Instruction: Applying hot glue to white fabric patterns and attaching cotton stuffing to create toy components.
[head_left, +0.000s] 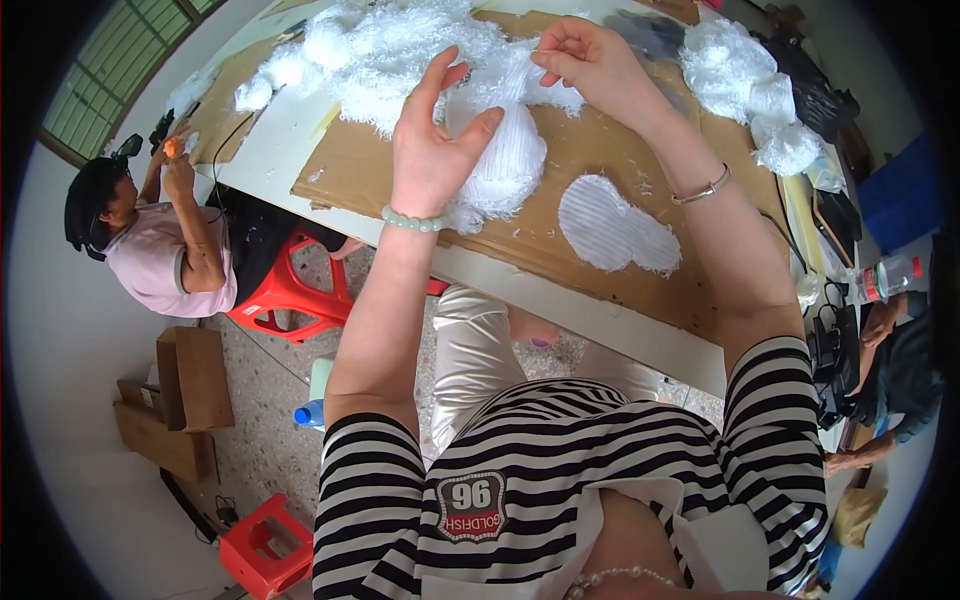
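Observation:
My left hand (pixel 432 150) is raised at the left of a white ribbed fabric piece (pixel 515 160), its thumb and fingers spread apart. The thumb tip overlaps that piece in the picture; I cannot tell whether they touch. My right hand (pixel 592 75) is beyond the piece's right side, thumb and forefinger pinched together. Whatever lies in the pinch is too small to make out. A second ribbed white piece (pixel 615 225), rounded with frayed edges, rests flat on the cardboard (pixel 565 270) nearer to me. A large heap of shaggy white pieces (pixel 390 70) spreads beyond my left hand.
More white bundles (pixel 735 75) sit at the far right near a black plastic bag (pixel 815 90). A clear bottle with a red cap (pixel 888 278) is at the right edge. At left, a person (pixel 165 235) sits on a red stool (pixel 295 290); another person's arm (pixel 880 330) shows at right.

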